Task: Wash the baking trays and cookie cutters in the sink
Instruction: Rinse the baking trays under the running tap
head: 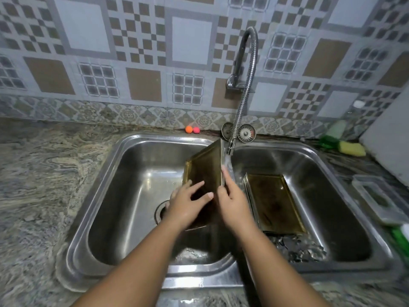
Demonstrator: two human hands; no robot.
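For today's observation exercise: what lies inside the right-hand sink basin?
A stack of golden baking trays, with a heap of metal cookie cutters at its near end. The trays cover the basin floor, so any drain there is hidden.

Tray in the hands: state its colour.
The held tray is a dark golden brown, with a metallic sheen. The head view shows it best.

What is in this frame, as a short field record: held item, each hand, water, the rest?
Held item: baking tray, stood on end over the left basin
Left: left hand, fingers spread flat on the tray's face
Right: right hand grips the tray's right edge
Water: tap running, stream at the right hand's fingertips
Rest: stacked trays lying flat in the right basin, cookie cutters heaped nearer the person
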